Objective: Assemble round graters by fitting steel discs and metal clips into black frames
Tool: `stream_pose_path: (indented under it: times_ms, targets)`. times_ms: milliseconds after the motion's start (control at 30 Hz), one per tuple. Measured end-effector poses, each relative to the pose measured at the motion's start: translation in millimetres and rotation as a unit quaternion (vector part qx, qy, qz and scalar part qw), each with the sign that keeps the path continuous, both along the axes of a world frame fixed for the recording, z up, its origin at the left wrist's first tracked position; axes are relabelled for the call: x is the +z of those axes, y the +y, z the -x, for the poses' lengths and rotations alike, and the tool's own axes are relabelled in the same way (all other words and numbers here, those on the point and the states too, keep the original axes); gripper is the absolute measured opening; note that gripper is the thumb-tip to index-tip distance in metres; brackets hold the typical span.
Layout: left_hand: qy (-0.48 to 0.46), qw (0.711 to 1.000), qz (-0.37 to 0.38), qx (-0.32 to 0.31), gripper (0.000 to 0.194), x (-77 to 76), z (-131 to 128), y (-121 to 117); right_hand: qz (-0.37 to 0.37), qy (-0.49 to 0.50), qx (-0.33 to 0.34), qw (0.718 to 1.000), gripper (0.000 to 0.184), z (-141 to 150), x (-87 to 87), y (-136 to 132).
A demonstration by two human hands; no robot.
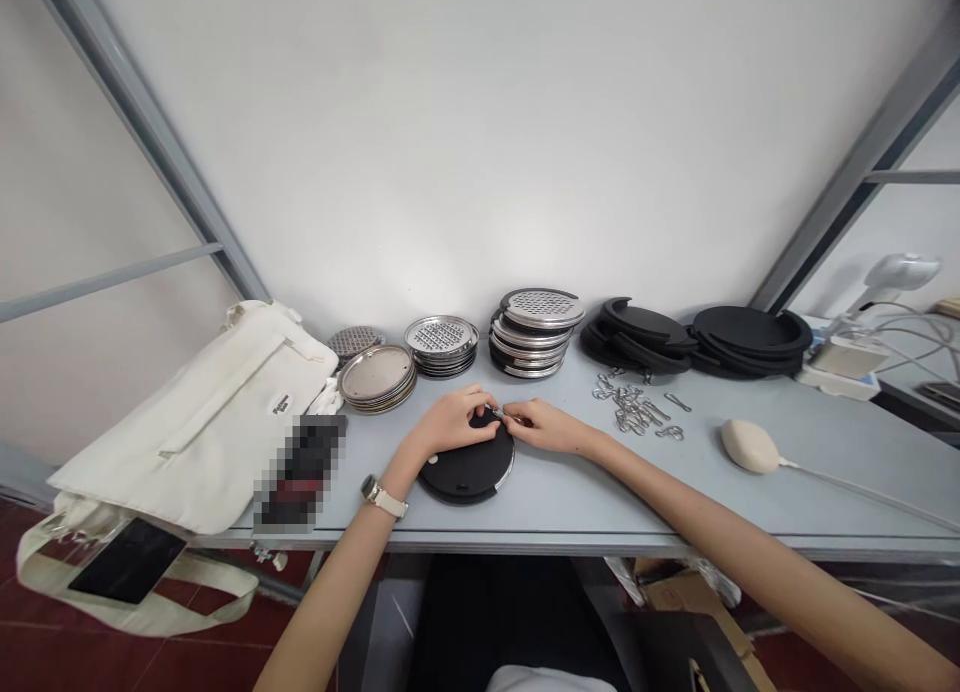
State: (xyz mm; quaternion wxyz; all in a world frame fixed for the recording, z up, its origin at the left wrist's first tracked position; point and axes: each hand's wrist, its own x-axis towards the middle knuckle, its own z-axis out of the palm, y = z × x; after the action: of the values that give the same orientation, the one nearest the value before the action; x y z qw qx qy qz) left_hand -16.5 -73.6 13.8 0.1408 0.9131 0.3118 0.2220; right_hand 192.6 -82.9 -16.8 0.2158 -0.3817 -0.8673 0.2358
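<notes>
A round black lid with a metal rim lies flat on the grey table in front of me. My left hand rests on its far edge, fingers curled and pressing it down. My right hand pinches a small metal clip against the same edge, where the fingertips of both hands meet. A watch sits on my left wrist.
Stacks of perforated metal discs, plain metal plates and black lids line the wall. Loose metal clips lie to the right, then a cream corded device. A white tote bag and a phone lie at the left.
</notes>
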Motion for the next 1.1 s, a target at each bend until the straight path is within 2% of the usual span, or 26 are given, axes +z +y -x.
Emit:
stream_pose_path:
  times_ms: [733, 1100]
  targets:
    - [0.019, 1.000, 0.015, 0.012, 0.018, -0.8, -1.2, 1.7, -0.007, 0.008, 0.007, 1.000, 0.028, -1.3, -0.8, -0.4]
    - [0.026, 0.999, 0.021, 0.006, 0.018, 0.6, -1.1, 1.8, 0.006, 0.020, -0.019, 1.000, 0.026, 1.1, -3.2, -2.4]
